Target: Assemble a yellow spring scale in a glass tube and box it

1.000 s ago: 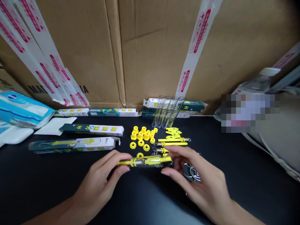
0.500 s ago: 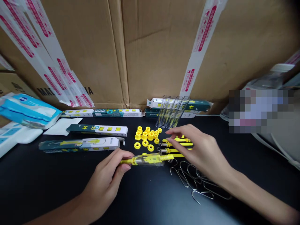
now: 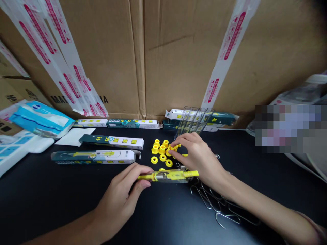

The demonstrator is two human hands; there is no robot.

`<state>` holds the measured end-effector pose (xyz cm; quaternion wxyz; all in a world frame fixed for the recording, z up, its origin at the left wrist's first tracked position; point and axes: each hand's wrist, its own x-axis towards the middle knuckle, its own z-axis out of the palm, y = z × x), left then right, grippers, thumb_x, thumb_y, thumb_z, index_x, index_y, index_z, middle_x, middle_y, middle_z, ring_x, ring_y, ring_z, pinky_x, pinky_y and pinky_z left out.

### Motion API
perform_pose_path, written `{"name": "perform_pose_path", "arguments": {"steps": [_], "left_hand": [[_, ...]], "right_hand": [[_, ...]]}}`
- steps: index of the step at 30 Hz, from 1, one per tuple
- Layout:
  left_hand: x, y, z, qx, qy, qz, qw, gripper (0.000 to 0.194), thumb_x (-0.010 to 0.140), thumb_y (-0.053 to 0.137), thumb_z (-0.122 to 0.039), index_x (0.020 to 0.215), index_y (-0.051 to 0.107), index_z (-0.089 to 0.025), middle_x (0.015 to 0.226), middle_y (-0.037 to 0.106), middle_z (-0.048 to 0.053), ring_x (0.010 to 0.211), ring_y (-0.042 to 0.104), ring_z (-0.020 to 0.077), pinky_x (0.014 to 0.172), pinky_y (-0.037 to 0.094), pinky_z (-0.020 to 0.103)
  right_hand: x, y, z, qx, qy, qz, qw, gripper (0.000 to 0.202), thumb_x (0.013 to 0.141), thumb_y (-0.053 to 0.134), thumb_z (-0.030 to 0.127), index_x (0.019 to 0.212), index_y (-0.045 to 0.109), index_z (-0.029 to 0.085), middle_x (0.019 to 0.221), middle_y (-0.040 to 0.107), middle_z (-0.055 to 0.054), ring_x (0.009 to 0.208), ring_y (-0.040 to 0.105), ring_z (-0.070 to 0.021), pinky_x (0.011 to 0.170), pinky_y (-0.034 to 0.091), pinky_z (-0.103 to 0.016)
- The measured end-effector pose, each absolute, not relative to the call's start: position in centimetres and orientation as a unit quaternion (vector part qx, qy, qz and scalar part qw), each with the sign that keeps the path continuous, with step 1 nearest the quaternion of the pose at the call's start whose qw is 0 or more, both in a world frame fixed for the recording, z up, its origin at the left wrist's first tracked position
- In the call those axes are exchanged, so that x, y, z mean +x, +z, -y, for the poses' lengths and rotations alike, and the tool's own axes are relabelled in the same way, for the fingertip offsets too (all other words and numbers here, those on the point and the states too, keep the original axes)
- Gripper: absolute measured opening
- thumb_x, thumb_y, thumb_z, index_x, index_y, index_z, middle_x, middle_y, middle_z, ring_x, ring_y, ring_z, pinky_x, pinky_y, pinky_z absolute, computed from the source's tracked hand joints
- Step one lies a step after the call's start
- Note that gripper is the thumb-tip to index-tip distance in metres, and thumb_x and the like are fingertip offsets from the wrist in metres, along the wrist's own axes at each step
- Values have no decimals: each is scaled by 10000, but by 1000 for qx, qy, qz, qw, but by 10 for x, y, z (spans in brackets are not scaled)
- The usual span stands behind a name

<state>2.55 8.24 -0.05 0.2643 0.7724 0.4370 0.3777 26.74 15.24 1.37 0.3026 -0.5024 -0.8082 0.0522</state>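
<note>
"Near the bottom center of the view, what is being held?"

"A clear tube (image 3: 171, 176) with yellow and metal parts inside, lying level above the dark table (image 3: 163, 217). Call it the clock's center. A yellow rod (image 3: 144, 177) sticks out at 9 o'clock."

"Which hand has it?"

"The left hand (image 3: 126, 190), at 8 o'clock, closed in a pinch around the yellow rod at the tube's end."

"And the right hand (image 3: 201, 158)?"

"It reaches out at 2 o'clock, thumb and forefinger slightly parted, at the edge of a cluster of yellow caps (image 3: 161, 149) that lie at 12 o'clock. The fingers hide part of the cluster, so I cannot tell whether a cap is gripped."

"What else is around?"

"At 4 o'clock, thin metal hooks (image 3: 205, 199) lie partly beneath the right forearm. At 1 o'clock, 4 tubes (image 3: 192, 122) tilt in front of printed boxes (image 3: 222, 119). At 10 o'clock, 2 green-and-white boxes (image 3: 93, 156) lie on the table, with a blue packet (image 3: 42, 119) farther out. Far back at 12 o'clock, brown cardboard (image 3: 168, 68) rises like a wall."
</note>
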Motion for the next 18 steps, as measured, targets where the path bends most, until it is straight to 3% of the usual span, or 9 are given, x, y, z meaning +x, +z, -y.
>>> {"name": "perform_pose_path", "arguments": {"steps": [4, 8, 10, 14, 18], "left_hand": [[25, -1, -85, 770, 377, -443, 263, 172, 1021, 524, -219, 1094, 667, -281, 942, 697, -38, 822, 660, 113, 765, 497, 176], [26, 0, -85, 765, 377, -454, 256, 161, 1012, 530, -228, 1078, 670, -273, 949, 705, -31, 839, 667, 122, 773, 505, 185], [26, 1, -85, 762, 373, -464, 256, 146, 1001, 548, -235, 1058, 677, -269, 940, 710, -25, 840, 672, 133, 778, 515, 198], [26, 1, -83, 759, 367, -471, 259, 135, 988, 568, -242, 1052, 679, -283, 933, 722, -36, 846, 690, 134, 781, 525, 200], [26, 0, -84, 759, 361, -473, 266, 135, 983, 581, -258, 1061, 686, -291, 961, 742, -36, 894, 713, 139, 793, 537, 199]], "right_hand": [[270, 24, -145, -506, 103, 781, 351, 33, 888, 702, 191, 921, 701, 185, 984, 783, -79, 935, 721, -282, 849, 580, -472], [279, 30, -127, -486, 188, 745, 417, 133, 989, 612, 332, 1016, 595, 203, 1110, 789, -95, 939, 778, -206, 789, 651, -334], [284, 27, -115, -449, 269, 699, 488, 130, 980, 642, 323, 1011, 577, 216, 1121, 788, -101, 990, 777, -205, 812, 660, -306], [295, 17, -91, -435, 208, 722, 496, 143, 949, 667, 191, 1079, 630, 239, 1063, 778, -46, 931, 780, -159, 819, 654, -234], [301, 16, -78, -431, 145, 754, 475, 195, 938, 676, 149, 1107, 655, 246, 1065, 747, -44, 975, 746, -181, 861, 638, -275]]}}
